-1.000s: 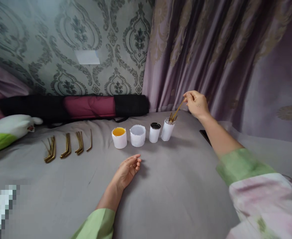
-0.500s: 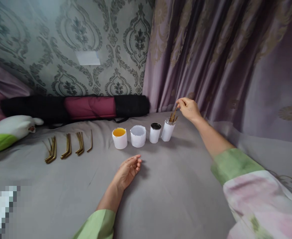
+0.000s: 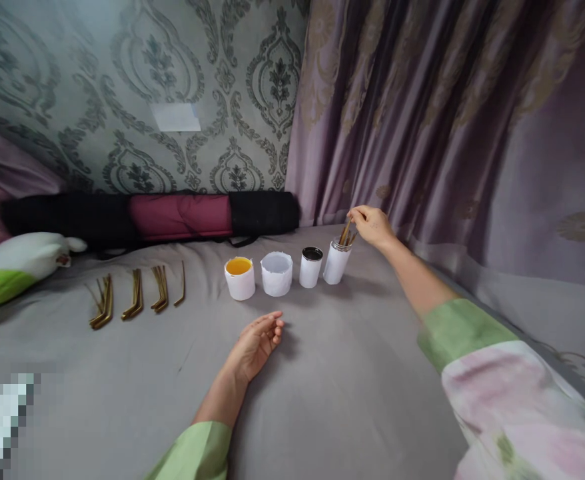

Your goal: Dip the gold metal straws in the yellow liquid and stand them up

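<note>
My right hand (image 3: 372, 225) pinches the upper end of a gold-coloured bent straw (image 3: 345, 233). That straw stands among several others in the white-wrapped jar (image 3: 336, 264), its lower end hidden inside. To the jar's left are a white cup with a dark inside (image 3: 311, 271), a wide white container (image 3: 276, 279) and a white container with a yellow-orange inside (image 3: 241, 285). My left hand (image 3: 258, 343) lies on the grey sheet in front of the containers, loosely curled and holding nothing. Farther left lie bunches of bent gold straws (image 3: 132, 295) and a single straw (image 3: 180, 285).
A long black and maroon rolled bag (image 3: 182, 217) lies along the patterned wall. At the far left is a white and green plush toy (image 3: 20, 263). Purple curtains (image 3: 397, 120) hang behind my right hand. The grey sheet (image 3: 352, 387) covers the surface.
My right hand has moved slightly left and down, and the straw in it sits a little lower in the jar. My left hand and the containers have stayed put.
</note>
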Motion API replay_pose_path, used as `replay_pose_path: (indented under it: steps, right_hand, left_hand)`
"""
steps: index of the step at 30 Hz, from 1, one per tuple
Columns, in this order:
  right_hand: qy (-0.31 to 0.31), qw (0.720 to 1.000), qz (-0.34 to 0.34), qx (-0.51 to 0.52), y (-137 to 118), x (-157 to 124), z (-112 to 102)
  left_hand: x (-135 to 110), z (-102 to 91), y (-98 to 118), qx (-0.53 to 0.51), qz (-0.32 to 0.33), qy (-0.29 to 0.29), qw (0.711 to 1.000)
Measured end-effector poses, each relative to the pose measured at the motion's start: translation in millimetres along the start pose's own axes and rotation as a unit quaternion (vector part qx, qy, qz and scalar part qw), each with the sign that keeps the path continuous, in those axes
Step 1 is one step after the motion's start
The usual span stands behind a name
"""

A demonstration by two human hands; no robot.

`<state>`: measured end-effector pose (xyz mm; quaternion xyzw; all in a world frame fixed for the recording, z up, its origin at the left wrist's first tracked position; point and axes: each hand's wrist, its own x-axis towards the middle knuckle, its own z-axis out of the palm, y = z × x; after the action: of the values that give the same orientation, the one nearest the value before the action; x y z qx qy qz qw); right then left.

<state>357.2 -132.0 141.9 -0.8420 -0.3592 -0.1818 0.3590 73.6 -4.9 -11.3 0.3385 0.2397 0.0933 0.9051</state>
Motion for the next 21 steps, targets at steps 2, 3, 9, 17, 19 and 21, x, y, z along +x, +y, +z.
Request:
replay_pose_path:
  steps: [2, 3, 9, 17, 19, 21]
  right_hand:
    - [-0.007, 1.000, -0.009, 0.000, 1.4, 0.1, 2.9]
    - [-0.012, 1.000, -0.012, 0.001, 1.9, 0.3, 4.0]
    - [-0.045, 0.999, -0.016, 0.003, 0.5, 1.0, 6.4]
    - [-0.049, 0.998, -0.025, -0.010, 2.4, 1.6, 8.9]
    - [-0.050, 0.998, -0.026, -0.019, 2.7, 1.5, 8.9]
    - [-0.053, 0.998, -0.030, -0.028, 2.9, 1.4, 8.5]
  left_hand:
    - [0.4, -0.5, -0.2, -0.001, 0.000, -0.001, 1.000]
    - [0.6, -0.6, -0.2, -0.001, 0.001, -0.002, 1.000]
    - [0.8, -0.3, -0.3, -0.001, 0.002, -0.001, 1.000]
    - [0.0, 1.1, 0.6, -0.003, -0.001, 0.003, 1.000]
    - [-0.2, 1.4, 0.9, -0.003, 0.000, 0.003, 1.000]
    - [-0.3, 1.2, 0.7, -0.001, 0.000, 0.002, 1.000]
